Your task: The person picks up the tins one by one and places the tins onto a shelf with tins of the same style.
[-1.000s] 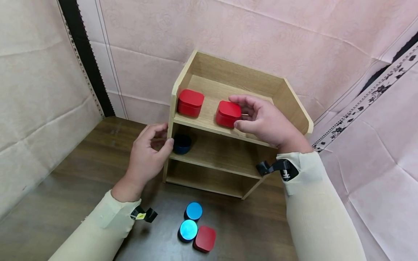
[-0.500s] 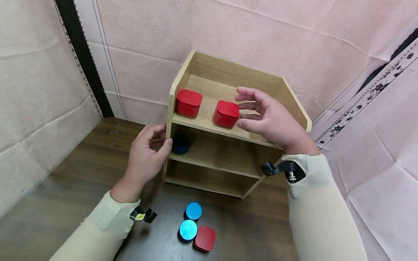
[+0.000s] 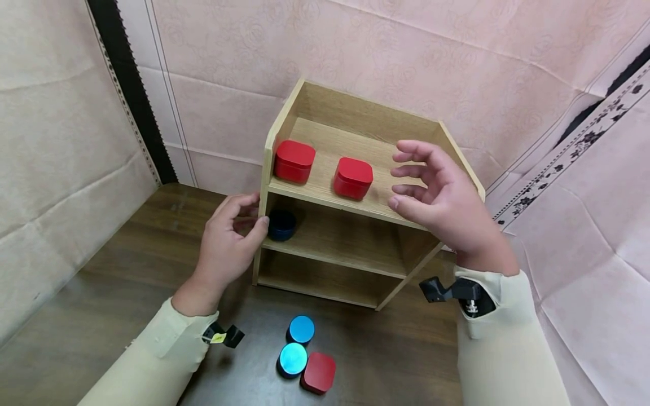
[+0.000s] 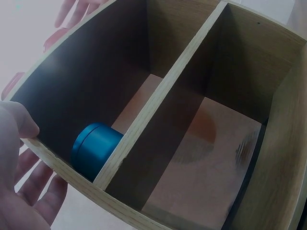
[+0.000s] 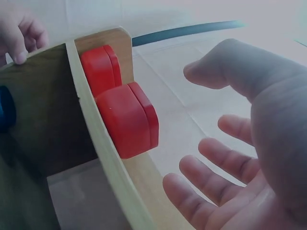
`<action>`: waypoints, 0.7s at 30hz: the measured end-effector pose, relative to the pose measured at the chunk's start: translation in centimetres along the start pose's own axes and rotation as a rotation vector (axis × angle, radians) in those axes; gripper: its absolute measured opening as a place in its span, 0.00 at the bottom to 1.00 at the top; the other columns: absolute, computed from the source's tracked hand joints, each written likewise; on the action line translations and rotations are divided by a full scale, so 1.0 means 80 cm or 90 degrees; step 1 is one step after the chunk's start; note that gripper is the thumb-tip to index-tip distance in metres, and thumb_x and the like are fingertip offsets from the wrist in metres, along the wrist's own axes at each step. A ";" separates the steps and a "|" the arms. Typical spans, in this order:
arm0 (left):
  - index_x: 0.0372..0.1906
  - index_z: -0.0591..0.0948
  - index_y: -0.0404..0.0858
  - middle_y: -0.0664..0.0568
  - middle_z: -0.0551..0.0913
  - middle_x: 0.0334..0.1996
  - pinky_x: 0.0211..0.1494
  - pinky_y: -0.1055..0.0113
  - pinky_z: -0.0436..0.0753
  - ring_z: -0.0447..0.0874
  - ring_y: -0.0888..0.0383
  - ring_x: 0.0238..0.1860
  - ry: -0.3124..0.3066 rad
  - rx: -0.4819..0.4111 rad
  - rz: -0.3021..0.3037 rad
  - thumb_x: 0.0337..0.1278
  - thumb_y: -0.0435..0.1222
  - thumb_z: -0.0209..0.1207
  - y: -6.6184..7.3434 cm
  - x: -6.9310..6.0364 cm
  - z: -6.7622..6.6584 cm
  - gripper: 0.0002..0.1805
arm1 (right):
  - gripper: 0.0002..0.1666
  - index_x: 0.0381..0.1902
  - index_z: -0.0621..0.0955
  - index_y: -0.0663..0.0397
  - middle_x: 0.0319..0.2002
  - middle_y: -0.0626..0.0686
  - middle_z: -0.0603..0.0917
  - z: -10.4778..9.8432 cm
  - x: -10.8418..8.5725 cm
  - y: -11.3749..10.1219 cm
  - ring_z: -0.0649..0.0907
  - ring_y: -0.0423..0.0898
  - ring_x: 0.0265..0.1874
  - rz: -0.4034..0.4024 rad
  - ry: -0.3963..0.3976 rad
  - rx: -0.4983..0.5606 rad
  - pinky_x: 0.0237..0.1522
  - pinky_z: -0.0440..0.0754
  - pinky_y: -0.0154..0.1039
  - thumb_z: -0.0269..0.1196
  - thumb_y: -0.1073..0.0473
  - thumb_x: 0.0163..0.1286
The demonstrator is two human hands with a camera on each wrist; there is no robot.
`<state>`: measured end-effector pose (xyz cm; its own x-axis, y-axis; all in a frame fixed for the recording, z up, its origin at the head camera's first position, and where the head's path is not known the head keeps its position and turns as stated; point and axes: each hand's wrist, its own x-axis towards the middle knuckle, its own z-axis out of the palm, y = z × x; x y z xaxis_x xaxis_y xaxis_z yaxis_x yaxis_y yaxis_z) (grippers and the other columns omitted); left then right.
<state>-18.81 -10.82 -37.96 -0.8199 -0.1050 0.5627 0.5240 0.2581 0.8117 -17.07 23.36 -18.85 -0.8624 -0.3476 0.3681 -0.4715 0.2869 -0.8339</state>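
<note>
A small wooden shelf unit (image 3: 355,234) with several levels stands on the table. My left hand (image 3: 225,242) holds its left side panel, thumb at the front edge and fingers along the outside. Two red square boxes with rounded corners sit on the top level: one box (image 3: 294,162) in the left corner, another box (image 3: 352,179) near the middle front. On the level below, a round blue tin (image 4: 98,151) stands against the left panel. My right hand (image 3: 444,203) hovers over the top level's right part, fingers spread and loosely bent, apart from the nearer red box (image 5: 127,120).
In front of the shelf, two round tins with blue lids, a farther tin (image 3: 302,329) and a nearer tin (image 3: 292,359), stand beside a third red box (image 3: 319,373) on the dark wooden table (image 3: 386,361). Pale cloth (image 3: 406,56) hangs behind and at both sides.
My right hand has let go of the middle red box and drawn away to the right. That box stays in place on the top level. The left hand has not moved.
</note>
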 end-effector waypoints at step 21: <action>0.70 0.84 0.38 0.47 0.85 0.62 0.58 0.79 0.84 0.84 0.58 0.57 0.001 0.008 -0.004 0.76 0.33 0.68 0.001 -0.001 0.000 0.22 | 0.54 0.79 0.69 0.72 0.67 0.65 0.81 0.029 -0.070 0.028 0.83 0.53 0.69 -0.134 -0.093 0.056 0.68 0.89 0.45 0.72 0.89 0.53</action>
<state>-18.70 -10.76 -37.91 -0.8226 -0.1081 0.5583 0.5162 0.2699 0.8129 -12.86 23.92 -23.73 -0.7079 -0.5184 0.4798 -0.6149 0.1180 -0.7797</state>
